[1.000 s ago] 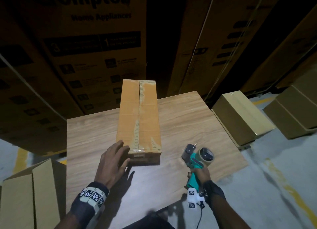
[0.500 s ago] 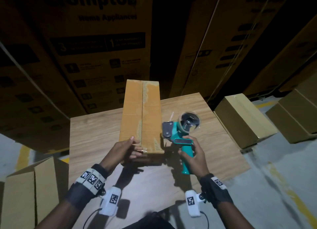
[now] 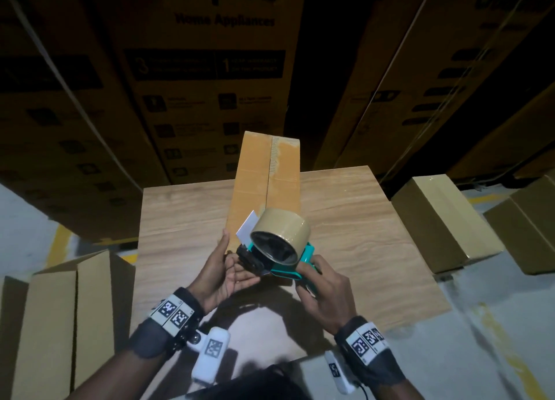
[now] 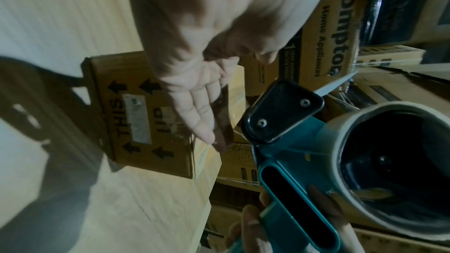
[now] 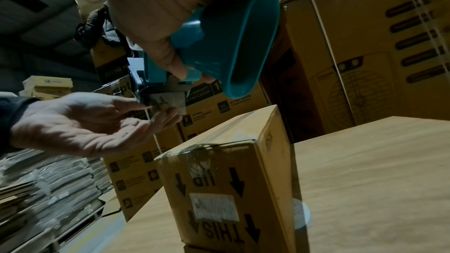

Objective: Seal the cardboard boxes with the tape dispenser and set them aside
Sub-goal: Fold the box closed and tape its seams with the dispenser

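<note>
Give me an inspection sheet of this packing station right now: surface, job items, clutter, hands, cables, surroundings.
Surface: wooden table, light wood grain.
Job's things: long cardboard box lies on the table, top seam visible; teal tape dispenser with brown tape roll held above its near end.
Clutter: nothing seen.
Grippers: right hand grips the dispenser handle; left hand open, fingers at the dispenser's front end.
Cables: thin cable at the right wrist camera.
Surroundings: stacked Crompton cartons behind; small cardboard boxes on the floor, right; more on the left.
</note>
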### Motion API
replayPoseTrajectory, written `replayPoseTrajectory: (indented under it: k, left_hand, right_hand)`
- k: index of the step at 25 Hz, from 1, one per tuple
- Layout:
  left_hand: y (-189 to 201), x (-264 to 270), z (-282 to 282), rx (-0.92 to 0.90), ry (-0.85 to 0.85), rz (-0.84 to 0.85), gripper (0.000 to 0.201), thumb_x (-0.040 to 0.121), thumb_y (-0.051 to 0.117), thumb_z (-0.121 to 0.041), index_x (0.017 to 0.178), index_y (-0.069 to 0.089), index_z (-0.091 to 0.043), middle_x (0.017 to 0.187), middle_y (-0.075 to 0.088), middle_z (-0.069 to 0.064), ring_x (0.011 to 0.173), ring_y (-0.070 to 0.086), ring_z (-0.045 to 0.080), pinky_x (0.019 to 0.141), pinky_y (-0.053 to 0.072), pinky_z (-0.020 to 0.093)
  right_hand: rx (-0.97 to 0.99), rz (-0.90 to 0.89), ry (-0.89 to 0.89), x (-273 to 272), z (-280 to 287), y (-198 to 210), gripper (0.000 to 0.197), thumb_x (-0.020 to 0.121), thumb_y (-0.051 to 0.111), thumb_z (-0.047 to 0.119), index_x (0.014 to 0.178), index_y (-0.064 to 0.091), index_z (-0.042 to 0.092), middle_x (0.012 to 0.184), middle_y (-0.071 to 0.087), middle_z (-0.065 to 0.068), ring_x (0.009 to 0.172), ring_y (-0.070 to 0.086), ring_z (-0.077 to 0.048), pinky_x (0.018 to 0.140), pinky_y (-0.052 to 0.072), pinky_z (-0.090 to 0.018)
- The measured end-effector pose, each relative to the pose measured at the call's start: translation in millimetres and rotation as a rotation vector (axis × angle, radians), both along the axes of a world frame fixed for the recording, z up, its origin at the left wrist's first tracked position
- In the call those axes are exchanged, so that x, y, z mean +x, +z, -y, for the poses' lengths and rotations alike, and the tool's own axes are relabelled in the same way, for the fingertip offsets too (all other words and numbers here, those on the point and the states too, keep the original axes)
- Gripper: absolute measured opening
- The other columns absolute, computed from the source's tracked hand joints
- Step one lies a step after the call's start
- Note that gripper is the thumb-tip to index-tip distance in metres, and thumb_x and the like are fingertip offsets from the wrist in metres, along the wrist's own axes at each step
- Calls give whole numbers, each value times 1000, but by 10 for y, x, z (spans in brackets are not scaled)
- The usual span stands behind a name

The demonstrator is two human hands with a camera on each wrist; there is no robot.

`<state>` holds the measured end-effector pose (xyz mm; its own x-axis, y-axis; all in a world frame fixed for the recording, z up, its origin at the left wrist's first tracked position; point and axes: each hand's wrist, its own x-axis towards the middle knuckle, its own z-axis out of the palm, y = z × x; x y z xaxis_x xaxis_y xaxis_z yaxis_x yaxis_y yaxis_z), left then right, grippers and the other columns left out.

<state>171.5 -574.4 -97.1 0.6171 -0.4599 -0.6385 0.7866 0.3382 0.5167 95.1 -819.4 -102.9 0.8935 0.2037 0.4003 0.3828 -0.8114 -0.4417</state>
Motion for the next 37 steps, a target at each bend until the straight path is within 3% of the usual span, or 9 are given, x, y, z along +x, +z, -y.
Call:
replayPoseTrajectory:
  k: [5, 10, 14, 17, 19, 25, 28, 33, 37]
  left_hand:
    - [-232, -79, 41, 126, 100, -111, 30, 107, 48, -10, 124, 58, 13, 92, 72, 34, 58, 74, 24, 50, 61, 28]
    - [-349, -14, -185, 278, 169, -70, 22, 94, 65, 1, 112, 69, 13, 80, 71, 28, 46, 64, 16, 42, 54, 20]
    - [-391, 93, -423, 269, 199, -15, 44, 82, 77, -13, 116, 68, 14, 90, 74, 28, 60, 72, 20, 56, 61, 22]
    - [-313, 91, -397, 303, 16, -5, 58, 86, 74, -45, 118, 69, 4, 110, 73, 29, 83, 76, 29, 70, 64, 31]
    - [-263, 57, -288, 240, -39, -40, 61, 85, 73, -46, 122, 64, 2, 108, 72, 31, 92, 76, 34, 69, 65, 34]
    - [-202, 62, -129, -8, 79, -160, 48, 85, 65, -6, 126, 57, 17, 109, 66, 42, 75, 77, 35, 59, 64, 35]
    - [-179, 71, -142, -47, 96, -188, 46, 84, 64, -14, 117, 62, 19, 101, 69, 40, 74, 77, 37, 56, 63, 37]
    - [-140, 53, -199, -107, -52, -192, 59, 101, 49, -39, 116, 69, 14, 115, 65, 39, 88, 76, 41, 76, 61, 45]
    - [-167, -1, -164, -124, -33, -206, 66, 89, 60, -44, 121, 67, 13, 106, 70, 37, 78, 77, 39, 65, 64, 44]
  right_hand:
    - [25, -6, 31, -48, -52, -85, 44, 78, 64, 23, 121, 62, 30, 106, 64, 2, 74, 60, -12, 58, 44, -15]
    - [84, -18, 45, -60, -42, -91, 44, 78, 67, 18, 120, 62, 29, 106, 65, 4, 76, 63, -14, 56, 53, -27]
    - [154, -45, 20, 4, 85, -76, 39, 82, 73, 10, 118, 65, 24, 107, 65, 9, 84, 64, -10, 62, 55, -30]
    - [157, -62, 17, 55, 153, -113, 40, 83, 73, 9, 117, 61, 25, 106, 64, 10, 84, 64, -12, 62, 55, -35]
    - [148, -67, 34, 85, 144, -126, 41, 82, 73, 9, 117, 61, 26, 106, 64, 9, 84, 64, -12, 62, 56, -37]
    - [135, -71, 69, 129, 49, -143, 41, 81, 70, 8, 119, 64, 21, 110, 65, 7, 86, 65, -12, 65, 58, -34]
    - [147, -69, 71, 130, 41, -156, 39, 83, 69, 10, 119, 62, 22, 110, 64, 8, 87, 65, -11, 65, 58, -35]
    - [137, -66, 63, 94, 36, -179, 38, 81, 71, 8, 117, 65, 19, 107, 64, 6, 84, 64, -13, 62, 56, -34]
    - [156, -63, 60, 82, -9, -153, 38, 80, 73, 6, 114, 65, 19, 105, 63, 6, 83, 63, -11, 63, 54, -28]
